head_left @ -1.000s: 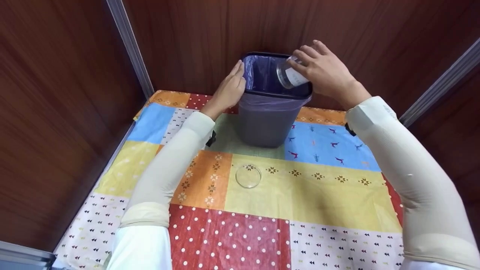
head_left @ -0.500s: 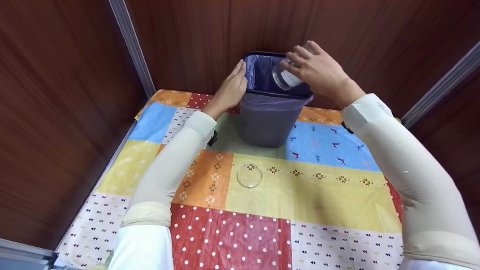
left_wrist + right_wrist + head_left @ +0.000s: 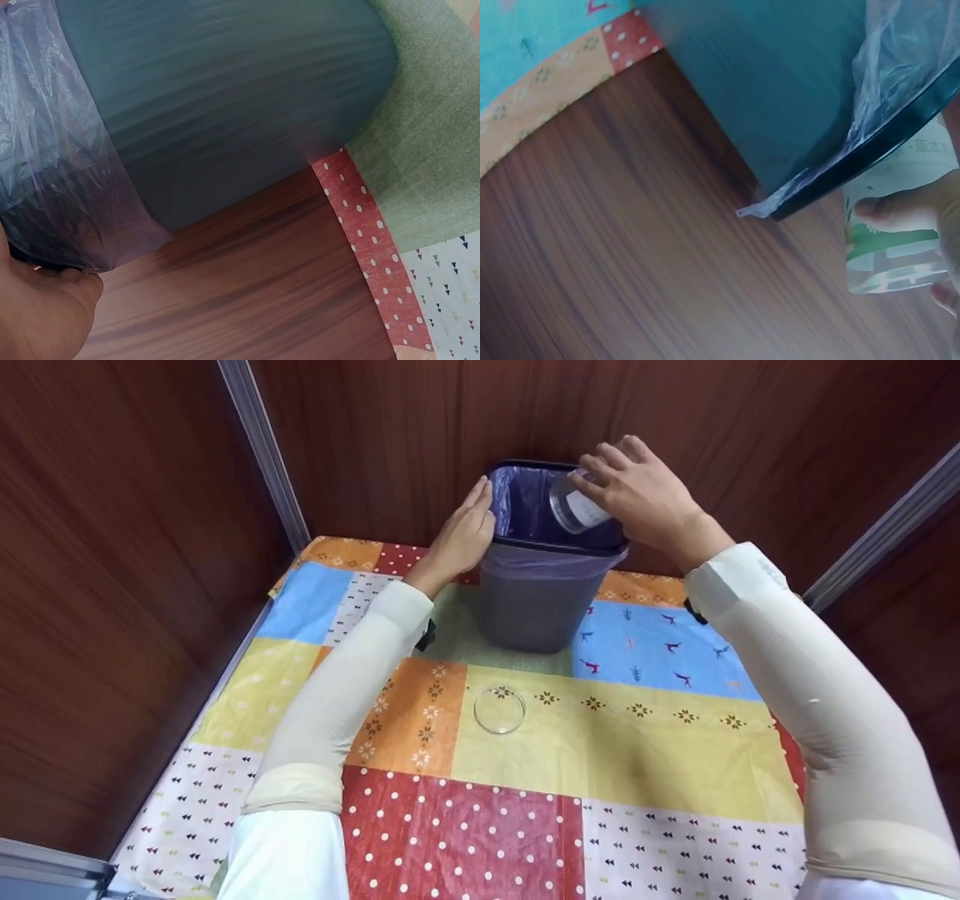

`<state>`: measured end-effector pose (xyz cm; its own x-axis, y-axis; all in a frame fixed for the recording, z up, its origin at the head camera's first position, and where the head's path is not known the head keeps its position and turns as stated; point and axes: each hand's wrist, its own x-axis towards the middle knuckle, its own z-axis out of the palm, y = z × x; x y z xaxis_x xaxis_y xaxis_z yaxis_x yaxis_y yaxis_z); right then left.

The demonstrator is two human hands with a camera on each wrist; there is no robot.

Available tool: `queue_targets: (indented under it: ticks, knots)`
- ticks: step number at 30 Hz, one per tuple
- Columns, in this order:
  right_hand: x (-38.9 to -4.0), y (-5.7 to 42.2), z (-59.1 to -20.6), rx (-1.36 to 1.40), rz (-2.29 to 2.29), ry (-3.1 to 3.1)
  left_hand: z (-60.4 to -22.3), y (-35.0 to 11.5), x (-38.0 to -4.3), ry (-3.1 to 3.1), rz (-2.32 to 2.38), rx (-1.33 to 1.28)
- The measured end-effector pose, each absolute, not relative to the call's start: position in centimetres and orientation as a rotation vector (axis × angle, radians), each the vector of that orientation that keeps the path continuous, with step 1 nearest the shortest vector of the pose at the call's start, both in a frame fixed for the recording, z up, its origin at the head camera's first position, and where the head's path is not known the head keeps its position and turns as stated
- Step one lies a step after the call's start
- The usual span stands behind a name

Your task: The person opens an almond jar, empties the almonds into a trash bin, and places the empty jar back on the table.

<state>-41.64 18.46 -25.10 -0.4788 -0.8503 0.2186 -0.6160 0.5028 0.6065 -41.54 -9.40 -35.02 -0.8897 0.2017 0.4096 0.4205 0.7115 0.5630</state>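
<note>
A grey trash bin [image 3: 532, 607], lined with a purple plastic bag [image 3: 67, 135], stands upright against the back wall. My left hand [image 3: 459, 540] holds its rim on the left side; in the left wrist view the fingertips bend at the rim's corner. My right hand [image 3: 645, 499] grips a clear jar [image 3: 583, 512] with a white and green label over the right side of the bin. The jar is tilted, its rim end pointing down into the bin. What lies inside the jar or deep in the bin is hidden. A clear round lid [image 3: 500, 709] lies flat on the tablecloth.
A patchwork tablecloth [image 3: 675, 765] covers the table. Dark wooden panels [image 3: 375, 435] enclose it at the back and both sides, with metal posts [image 3: 262, 442] at the corners. Behind the bin, the wall is close to the right hand.
My right hand shifted the tilted jar a little left and down, then slightly back up and right. The left hand has stayed on the bin's rim. The lid is unmoved.
</note>
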Motion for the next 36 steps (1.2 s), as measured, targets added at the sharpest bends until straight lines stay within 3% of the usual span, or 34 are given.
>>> queue_targets:
  ticks: [18,36]
  knots:
    - [-41.4,17.6,-25.9,1.223,-0.524,-2.290,-35.0,-9.2,-41.3,-2.612,-0.971,-0.467]
    - [-41.0,16.6,-25.7,1.185,-0.702,-2.246,-35.0,-8.7,-41.3,-2.583,-0.987,-0.492]
